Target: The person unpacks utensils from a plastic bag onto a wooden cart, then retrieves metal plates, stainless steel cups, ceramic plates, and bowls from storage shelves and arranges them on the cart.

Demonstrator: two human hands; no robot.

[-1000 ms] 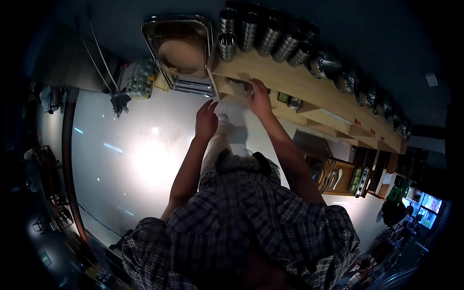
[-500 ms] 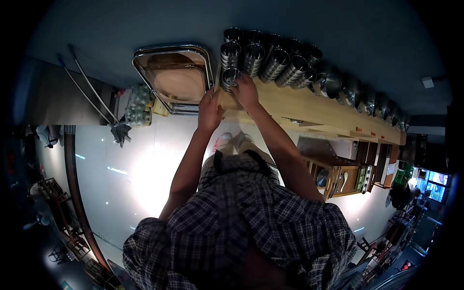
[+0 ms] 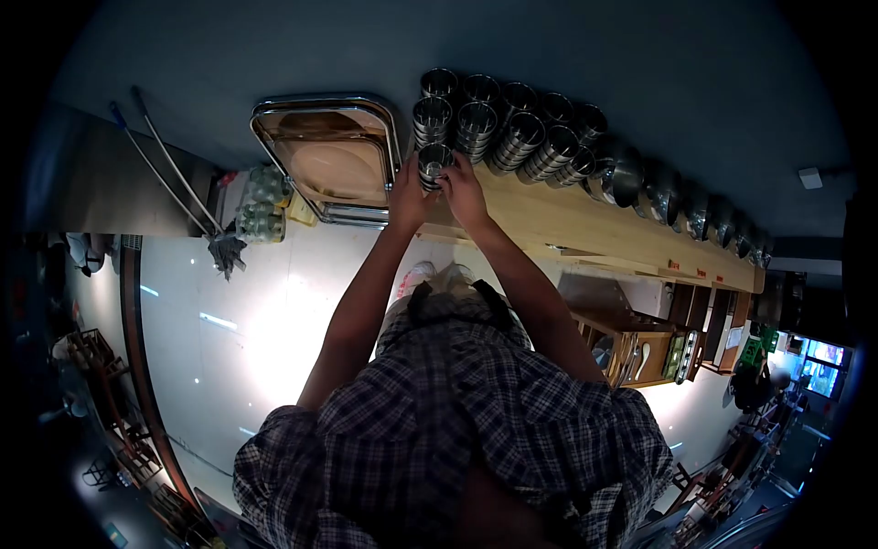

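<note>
At the left front end of a wooden counter stands a short stack of shiny metal cups (image 3: 436,157). My left hand (image 3: 408,198) is closed against its left side. From the right, my right hand (image 3: 465,196) grips the same stack, fingers bent around its rim and side. Behind it rise taller stacks of metal cups (image 3: 476,128), and more nested cups (image 3: 519,142) lean in rows to the right. Part of the front stack's lower portion is covered by my fingers.
Folded metal-framed chairs (image 3: 334,165) lean left of the counter (image 3: 521,197). Metal bowls (image 3: 617,174) line the counter's far right. An open drawer (image 3: 649,352) with utensils juts out below. Shrink-wrapped bottles (image 3: 262,206) and a mop (image 3: 224,247) stand at left.
My left hand has moved from the counter's edge by the chairs onto the left side of the front cup stack. My right hand stays at its right side.
</note>
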